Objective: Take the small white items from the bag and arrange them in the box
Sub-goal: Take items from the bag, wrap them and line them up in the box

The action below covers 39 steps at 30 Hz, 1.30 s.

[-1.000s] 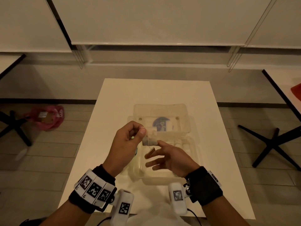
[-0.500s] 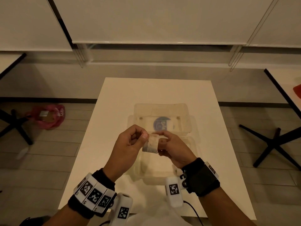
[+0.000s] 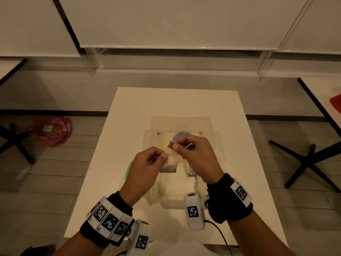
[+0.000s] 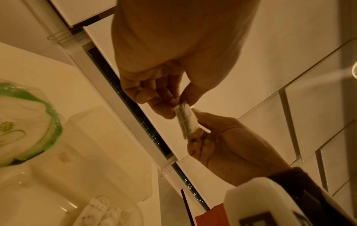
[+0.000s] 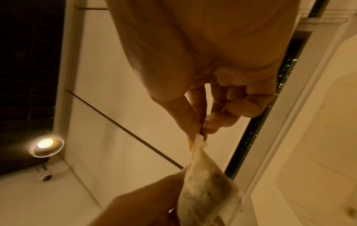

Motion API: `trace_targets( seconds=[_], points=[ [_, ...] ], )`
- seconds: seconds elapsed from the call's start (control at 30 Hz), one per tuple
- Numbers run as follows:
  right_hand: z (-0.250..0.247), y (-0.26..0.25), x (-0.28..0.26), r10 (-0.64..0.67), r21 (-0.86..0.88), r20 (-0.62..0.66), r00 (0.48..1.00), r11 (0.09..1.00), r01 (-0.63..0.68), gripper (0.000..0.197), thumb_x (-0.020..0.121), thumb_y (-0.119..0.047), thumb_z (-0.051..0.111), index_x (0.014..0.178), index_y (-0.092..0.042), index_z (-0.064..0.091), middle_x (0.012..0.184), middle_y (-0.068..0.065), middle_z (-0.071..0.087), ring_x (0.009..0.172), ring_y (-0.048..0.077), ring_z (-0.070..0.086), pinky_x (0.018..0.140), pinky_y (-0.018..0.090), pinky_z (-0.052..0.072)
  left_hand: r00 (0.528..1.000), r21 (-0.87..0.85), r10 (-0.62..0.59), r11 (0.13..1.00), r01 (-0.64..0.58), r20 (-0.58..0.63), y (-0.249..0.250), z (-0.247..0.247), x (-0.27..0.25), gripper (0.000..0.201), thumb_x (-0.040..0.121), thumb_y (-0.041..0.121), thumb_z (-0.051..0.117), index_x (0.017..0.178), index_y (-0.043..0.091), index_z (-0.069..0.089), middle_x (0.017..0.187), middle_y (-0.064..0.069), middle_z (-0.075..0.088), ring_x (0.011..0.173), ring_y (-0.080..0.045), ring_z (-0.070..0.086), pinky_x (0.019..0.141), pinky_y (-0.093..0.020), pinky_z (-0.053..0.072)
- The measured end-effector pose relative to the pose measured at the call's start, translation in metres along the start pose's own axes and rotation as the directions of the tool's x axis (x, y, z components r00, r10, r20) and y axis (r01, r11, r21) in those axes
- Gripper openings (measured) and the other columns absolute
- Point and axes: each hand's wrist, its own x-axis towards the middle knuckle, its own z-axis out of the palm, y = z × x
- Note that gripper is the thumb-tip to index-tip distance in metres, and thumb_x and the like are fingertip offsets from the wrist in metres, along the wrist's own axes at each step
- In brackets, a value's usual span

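Note:
A small white sachet (image 3: 170, 164) hangs in the air over the clear plastic box (image 3: 173, 199) on the white table. My left hand (image 3: 163, 155) pinches the sachet's upper left corner. My right hand (image 3: 175, 145) pinches the yellow tag (image 3: 170, 144) at its top, a little higher. In the left wrist view the sachet (image 4: 186, 120) stretches between both hands' fingertips. The right wrist view shows the sachet (image 5: 204, 183) dangling below the pinching right hand (image 5: 201, 130). A green-and-white bag (image 4: 23, 122) lies left of the box. More white items (image 4: 102, 211) lie in the box.
The box's open lid (image 3: 180, 122) lies flat behind it. A pink bag (image 3: 51, 131) sits on the floor at left. Black chair bases (image 3: 310, 159) stand on both sides. Another table's edge (image 3: 313, 100) is at right.
My right hand rose from open below the sachet, took hold at its top and pulled the tag up. The sachet now hangs lower and unfolded. The left hand kept its pinch.

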Motion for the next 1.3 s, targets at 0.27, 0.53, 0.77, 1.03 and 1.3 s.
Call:
trace_targets(
  seconds=[0.27,0.53,0.77,1.03,1.3],
  points=[
    [0.000,-0.007,-0.013,-0.275,-0.228,0.025,0.961,0.935,0.273,0.010,0.086,-0.011,0.072,0.090,-0.020,0.076,0.081,-0.011,0.061,0.075,0.004,0.056,0.067,0.010,0.040,0.999,-0.009,-0.044,0.999,0.044,-0.008,-0.002,0.002,0.003,0.016,0.098,0.021,0.062,0.086,0.014,0.070,0.078,-0.007,0.070,0.069,-0.013,0.061,0.068,-0.030,0.050],
    [0.007,0.024,-0.028,-0.560,-0.396,-0.025,0.828,0.766,0.506,0.017,0.087,-0.007,0.070,0.099,-0.016,0.077,0.101,-0.003,0.057,0.093,0.011,0.058,0.074,0.026,0.049,0.992,-0.116,-0.123,0.985,0.126,0.036,0.004,0.002,0.005,0.019,0.102,0.017,0.055,0.090,0.008,0.068,0.071,0.005,0.065,0.058,-0.003,0.054,0.064,-0.024,0.043],
    [0.008,0.029,-0.034,-0.550,-0.266,-0.036,0.834,0.810,0.523,0.015,0.087,-0.008,0.071,0.101,-0.011,0.076,0.116,0.003,0.062,0.112,0.008,0.060,0.090,0.023,0.050,0.989,-0.163,-0.120,0.978,0.133,0.085,0.004,-0.001,0.005,0.021,0.103,0.023,0.053,0.094,0.009,0.065,0.092,-0.018,0.066,0.077,-0.017,0.059,0.068,-0.034,0.042],
    [0.011,0.023,-0.027,-0.446,-0.109,-0.135,0.885,0.894,0.434,0.012,0.082,0.002,0.074,0.088,-0.008,0.072,0.089,-0.002,0.069,0.082,0.014,0.065,0.072,0.021,0.052,0.991,-0.215,-0.081,0.971,0.104,0.110,0.009,0.001,0.002,0.020,0.102,0.021,0.053,0.097,0.008,0.067,0.083,0.003,0.069,0.069,-0.006,0.058,0.069,-0.034,0.042],
    [0.001,0.019,-0.021,-0.124,0.230,0.001,0.992,0.966,0.121,0.015,0.090,-0.001,0.068,0.102,-0.010,0.071,0.094,0.006,0.074,0.089,0.021,0.071,0.079,0.033,0.058,1.000,-0.136,0.008,0.991,-0.005,0.022,0.008,0.001,0.003,0.009,0.094,0.016,0.067,0.093,0.013,0.075,0.083,-0.003,0.076,0.076,-0.009,0.069,0.072,-0.022,0.050]
  ],
)
